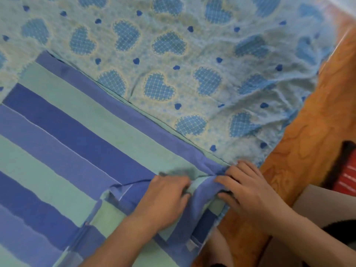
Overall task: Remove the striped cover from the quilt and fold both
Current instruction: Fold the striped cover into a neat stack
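Observation:
The striped cover (77, 135), in blue and pale green bands, lies flat across the lower left of the bed. Its near right corner is bunched up. My left hand (165, 195) grips that bunched fabric with curled fingers. My right hand (248, 187) pinches the same corner from the right, its fingers tucked into the folds. A small white label (189, 245) shows on the cover's near edge. I cannot tell whether the quilt is inside the cover.
A pale blue sheet (192, 54) printed with checked hearts covers the bed beyond the cover and droops at the right. An orange wooden bed frame (312, 135) runs along the right side. Something red and black (346, 170) sits at the right edge.

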